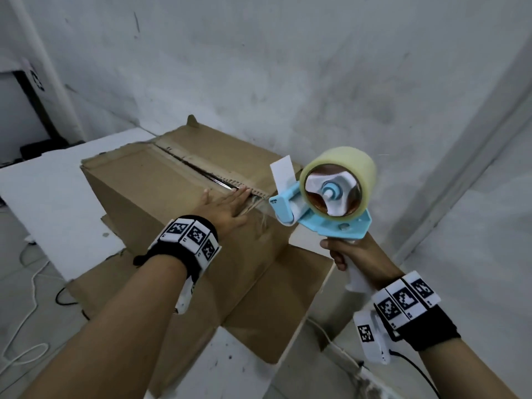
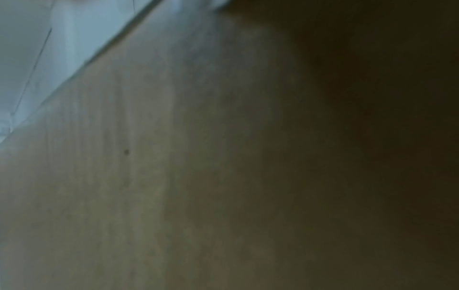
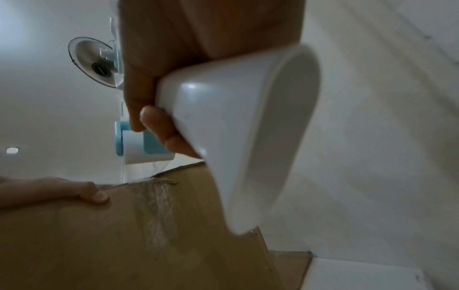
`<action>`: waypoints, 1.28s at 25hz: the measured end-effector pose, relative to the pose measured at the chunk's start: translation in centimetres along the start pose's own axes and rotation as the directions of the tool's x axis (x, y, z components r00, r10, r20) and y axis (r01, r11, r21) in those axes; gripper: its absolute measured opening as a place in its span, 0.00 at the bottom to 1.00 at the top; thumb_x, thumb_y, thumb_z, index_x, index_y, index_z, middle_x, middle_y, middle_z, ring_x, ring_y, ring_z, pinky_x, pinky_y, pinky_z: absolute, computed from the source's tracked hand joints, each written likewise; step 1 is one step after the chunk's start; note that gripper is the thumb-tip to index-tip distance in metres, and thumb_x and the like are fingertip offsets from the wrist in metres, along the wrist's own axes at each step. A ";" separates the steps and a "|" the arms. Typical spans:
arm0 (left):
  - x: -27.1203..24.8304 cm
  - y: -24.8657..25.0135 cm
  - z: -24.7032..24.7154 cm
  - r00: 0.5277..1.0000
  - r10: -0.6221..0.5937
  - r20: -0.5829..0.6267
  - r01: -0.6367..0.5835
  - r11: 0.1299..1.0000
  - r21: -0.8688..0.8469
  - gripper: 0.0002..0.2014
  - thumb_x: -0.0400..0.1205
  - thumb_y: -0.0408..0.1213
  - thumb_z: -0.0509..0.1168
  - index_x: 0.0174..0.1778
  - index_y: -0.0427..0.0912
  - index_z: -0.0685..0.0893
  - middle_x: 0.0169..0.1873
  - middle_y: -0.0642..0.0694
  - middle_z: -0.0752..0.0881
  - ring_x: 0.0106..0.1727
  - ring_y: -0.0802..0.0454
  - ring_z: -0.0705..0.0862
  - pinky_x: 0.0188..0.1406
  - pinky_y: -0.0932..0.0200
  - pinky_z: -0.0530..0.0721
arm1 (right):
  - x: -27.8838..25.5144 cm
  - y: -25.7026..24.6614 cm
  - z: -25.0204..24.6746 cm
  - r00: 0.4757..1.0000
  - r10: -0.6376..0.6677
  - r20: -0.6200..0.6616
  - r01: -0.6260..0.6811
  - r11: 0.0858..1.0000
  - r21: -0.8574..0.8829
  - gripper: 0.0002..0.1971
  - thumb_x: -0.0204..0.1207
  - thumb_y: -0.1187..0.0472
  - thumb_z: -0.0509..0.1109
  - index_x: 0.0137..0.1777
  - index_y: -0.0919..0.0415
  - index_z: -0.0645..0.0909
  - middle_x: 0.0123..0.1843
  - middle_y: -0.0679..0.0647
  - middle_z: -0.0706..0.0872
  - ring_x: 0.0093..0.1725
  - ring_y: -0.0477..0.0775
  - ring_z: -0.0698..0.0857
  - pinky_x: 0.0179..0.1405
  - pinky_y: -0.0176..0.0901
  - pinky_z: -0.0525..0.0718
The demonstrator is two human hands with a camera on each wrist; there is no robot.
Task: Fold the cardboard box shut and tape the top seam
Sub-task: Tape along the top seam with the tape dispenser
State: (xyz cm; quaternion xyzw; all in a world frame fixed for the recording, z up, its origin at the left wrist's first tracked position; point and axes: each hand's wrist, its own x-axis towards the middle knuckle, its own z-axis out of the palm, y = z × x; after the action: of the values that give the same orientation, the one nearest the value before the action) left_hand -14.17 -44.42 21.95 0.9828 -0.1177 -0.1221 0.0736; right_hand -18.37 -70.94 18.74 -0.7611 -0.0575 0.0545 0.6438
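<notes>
A brown cardboard box point(image 1: 138, 180) stands with its top flaps folded down; a narrow dark seam point(image 1: 198, 171) runs across the top. My left hand point(image 1: 227, 205) lies flat on the near edge of the top, fingers straight, fingertips at the seam's near end. My right hand point(image 1: 351, 254) grips the white handle point(image 3: 238, 125) of a light-blue tape dispenser point(image 1: 325, 197) carrying a clear tape roll point(image 1: 342, 165). The dispenser hovers just right of the box's near top edge. A strip of clear tape point(image 3: 154, 206) runs from it down the box's front face. The left wrist view shows only blurred cardboard point(image 2: 149, 176).
The box sits on flattened cardboard point(image 1: 288, 298) and white boards point(image 1: 57, 191) on the floor. A grey wall point(image 1: 288, 67) rises close behind. White and black cables point(image 1: 31, 286) lie on the floor at the left.
</notes>
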 end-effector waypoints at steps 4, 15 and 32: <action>-0.4 3.4 0.7 0.998 -0.014 -0.062 0.023 0.990 0.141 0.28 0.86 0.44 0.44 0.81 0.52 0.40 0.83 0.50 0.40 0.84 0.50 0.41 0.80 0.39 0.38 | -0.3 1.5 0.7 0.999 0.004 -0.032 -0.003 0.999 0.034 0.11 0.70 0.69 0.73 0.30 0.59 0.77 0.21 0.56 0.73 0.22 0.55 0.70 0.22 0.42 0.70; 0.4 3.8 1.2 0.989 -0.028 -0.145 0.004 0.986 -0.164 0.24 0.87 0.42 0.42 0.80 0.59 0.52 0.82 0.54 0.51 0.83 0.55 0.48 0.80 0.42 0.42 | -0.4 5.2 -0.1 0.997 0.000 -0.072 -0.003 0.999 -0.033 0.15 0.63 0.69 0.68 0.20 0.55 0.71 0.16 0.49 0.73 0.18 0.48 0.70 0.24 0.42 0.68; 0.9 2.8 1.1 0.994 -0.035 -0.107 -0.009 0.922 -0.387 0.24 0.87 0.36 0.48 0.81 0.47 0.54 0.82 0.50 0.52 0.83 0.54 0.44 0.80 0.49 0.38 | 0.2 5.1 3.0 0.992 0.023 -0.126 -0.068 0.930 -0.362 0.23 0.59 0.50 0.75 0.56 0.53 0.81 0.55 0.58 0.89 0.54 0.61 0.86 0.59 0.59 0.83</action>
State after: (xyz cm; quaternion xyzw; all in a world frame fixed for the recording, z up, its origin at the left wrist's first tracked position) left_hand -14.19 -47.43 21.15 0.9548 -0.0806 -0.0884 0.2720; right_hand -18.55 -68.79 13.20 -0.8705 -0.0104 0.0123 0.4920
